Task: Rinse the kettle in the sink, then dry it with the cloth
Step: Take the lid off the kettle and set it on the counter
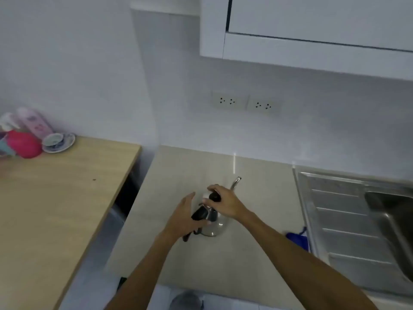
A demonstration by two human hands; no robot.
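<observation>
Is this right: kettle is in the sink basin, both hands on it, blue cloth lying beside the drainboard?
Not quite. The head view shows the kettle standing on the beige counter, left of the sink, not in the basin. The rest holds: left hand at the handle, right hand on the lid, blue cloth beside the drainboard.

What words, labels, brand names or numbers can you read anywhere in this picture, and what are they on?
No text here can be read.
Pink bottle: a printed label shows, too blurred to read.
White spray bottle beside it: no lettering can be made out.
Blue-patterned cup on its saucer: decoration only, no words.
Wall sockets: only pin holes, no markings visible.
Kettle, under both hands: no brand visible.
</observation>
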